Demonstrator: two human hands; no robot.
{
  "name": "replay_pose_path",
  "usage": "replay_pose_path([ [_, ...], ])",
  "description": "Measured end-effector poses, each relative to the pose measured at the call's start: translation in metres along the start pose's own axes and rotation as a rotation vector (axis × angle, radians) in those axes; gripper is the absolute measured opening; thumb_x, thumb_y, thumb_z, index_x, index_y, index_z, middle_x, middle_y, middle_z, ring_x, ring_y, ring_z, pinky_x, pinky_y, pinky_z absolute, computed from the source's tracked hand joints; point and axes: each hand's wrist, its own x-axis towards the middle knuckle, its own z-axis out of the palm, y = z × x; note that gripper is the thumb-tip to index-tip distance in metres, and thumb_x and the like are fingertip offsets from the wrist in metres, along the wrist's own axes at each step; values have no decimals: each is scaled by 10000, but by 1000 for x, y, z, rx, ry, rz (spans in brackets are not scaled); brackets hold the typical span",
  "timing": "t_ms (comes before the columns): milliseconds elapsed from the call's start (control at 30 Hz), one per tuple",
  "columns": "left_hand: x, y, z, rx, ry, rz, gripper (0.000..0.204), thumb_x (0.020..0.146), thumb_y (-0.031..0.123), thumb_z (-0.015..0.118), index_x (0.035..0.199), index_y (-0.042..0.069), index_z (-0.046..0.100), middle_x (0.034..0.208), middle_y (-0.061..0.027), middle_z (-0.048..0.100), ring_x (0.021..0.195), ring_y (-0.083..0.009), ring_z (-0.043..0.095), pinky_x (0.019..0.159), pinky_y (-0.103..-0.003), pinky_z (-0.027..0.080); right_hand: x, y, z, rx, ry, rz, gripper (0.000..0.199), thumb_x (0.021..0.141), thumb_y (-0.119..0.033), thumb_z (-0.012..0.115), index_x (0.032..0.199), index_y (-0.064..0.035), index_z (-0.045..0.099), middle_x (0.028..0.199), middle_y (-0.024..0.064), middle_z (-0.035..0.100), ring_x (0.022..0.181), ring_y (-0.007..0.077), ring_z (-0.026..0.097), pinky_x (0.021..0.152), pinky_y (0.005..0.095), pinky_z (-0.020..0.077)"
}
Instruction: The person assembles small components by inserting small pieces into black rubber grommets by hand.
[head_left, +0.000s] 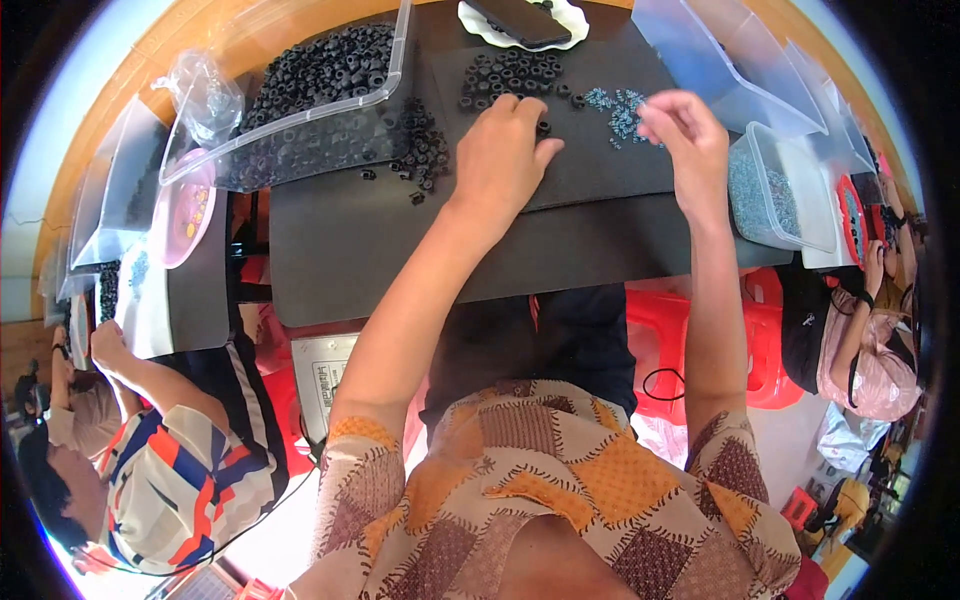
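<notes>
My left hand [505, 150] rests at the near edge of a pile of small black ring-shaped pieces [512, 75] on the dark mat [600, 175]. Its thumb stands apart from the bent fingers, and one black piece [543, 128] shows in the gap, not visibly gripped. Beside a scatter of tiny clear-blue pieces [617, 112], my right hand [686, 130] is raised with thumb and forefinger pinched together. Whatever that pinch holds is too small to make out.
A clear bin [390, 90] full of black pieces stands at left, with loose ones [420, 145] spilled beside it. At right are a tub [765, 190] of blue pieces and a large clear bin [735, 70]. A phone [520, 20] lies on a white dish [578, 28]. Other people sit on both sides.
</notes>
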Motion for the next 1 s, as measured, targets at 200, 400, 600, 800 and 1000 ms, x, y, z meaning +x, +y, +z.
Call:
replay_pose_path([
  [200, 9, -21, 13, -103, -134, 5, 281, 811, 166, 768, 1050, 45, 682, 910, -128, 694, 844, -309, 680, 773, -400, 537, -60, 13, -4, 124, 76, 154, 86, 925, -55, 666, 999, -11, 674, 945, 58, 696, 840, 130, 681, 749, 237, 512],
  [400, -32, -4, -23, -1377, -289, -575, 221, 950, 111, 668, 1151, 24, 640, 1102, -96, 685, 927, -148, 675, 828, -257, 552, -84, 2, 19, 264, 10, 172, 94, 933, -17, 651, 1025, -4, 670, 979, 73, 708, 884, 167, 712, 762, 252, 543],
  [600, -70, -5, -27, -1653, -247, -597, 348, 930, 57, 678, 1271, 83, 612, 1177, -122, 666, 1016, -157, 666, 881, -253, 559, -83, -25, 60, 312, -142, 111, 117, 928, 11, 651, 1044, 20, 662, 996, 74, 697, 891, 161, 708, 795, 251, 547],
  [800, -78, 10, -36, -1774, -141, -734, 344, 926, 34, 672, 1265, 36, 617, 1181, -133, 665, 983, -195, 684, 862, -246, 568, -80, -29, 68, 224, -151, -38, 100, 898, 39, 671, 995, 23, 679, 1013, 86, 683, 888, 156, 696, 794, 256, 552],
  [1000, -89, 10, -29, -1574, -107, -654, 330, 909, 61, 705, 1218, 13, 601, 1123, -116, 668, 996, -195, 680, 837, -265, 557, -80, -44, 70, -130, -139, -248, 127, 818, 7, 719, 935, -34, 691, 857, 106, 687, 765, 231, 698, 666, 314, 523],
])
